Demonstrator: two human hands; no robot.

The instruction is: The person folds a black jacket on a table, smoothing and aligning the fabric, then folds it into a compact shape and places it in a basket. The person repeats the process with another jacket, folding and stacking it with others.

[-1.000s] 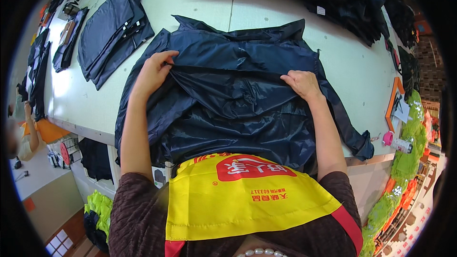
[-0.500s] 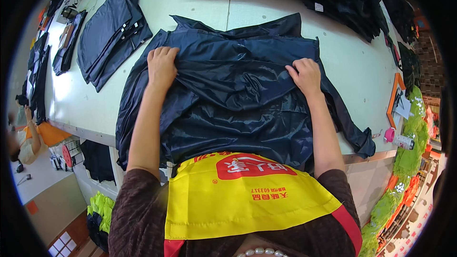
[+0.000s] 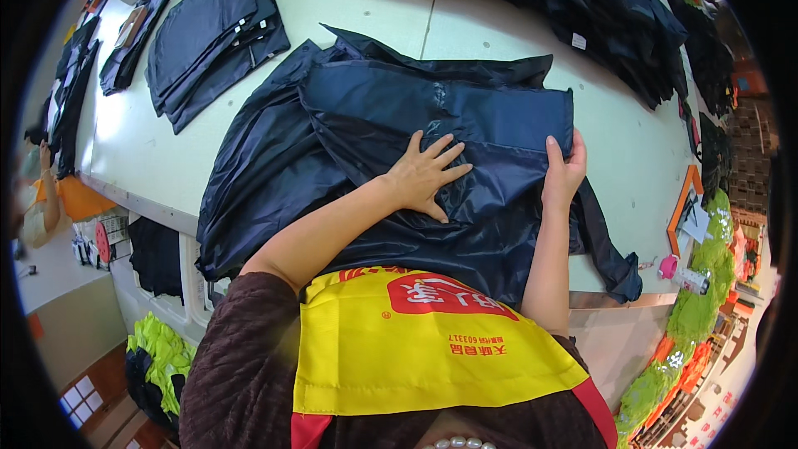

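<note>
A dark navy shiny garment (image 3: 374, 116) lies spread on the pale table (image 3: 332, 0), partly folded, with a sleeve trailing off the near right edge. My left hand (image 3: 426, 175) presses flat on its middle, fingers spread. At the folded right edge my right hand (image 3: 564, 170) has its fingers curled over the fabric and pinches it.
A stack of folded dark garments (image 3: 212, 37) lies at the far left, with more dark pieces (image 3: 71, 91) along the left edge. A large heap of dark garments (image 3: 565, 8) fills the far right. Orange-handled scissors (image 3: 686, 208) and a pink tape roll (image 3: 667, 268) sit at the right edge.
Both hands held the garment's upper fold wide apart; now the fabric is folded over, the left hand has moved to the centre and lies flat, and the right hand grips the right edge.
</note>
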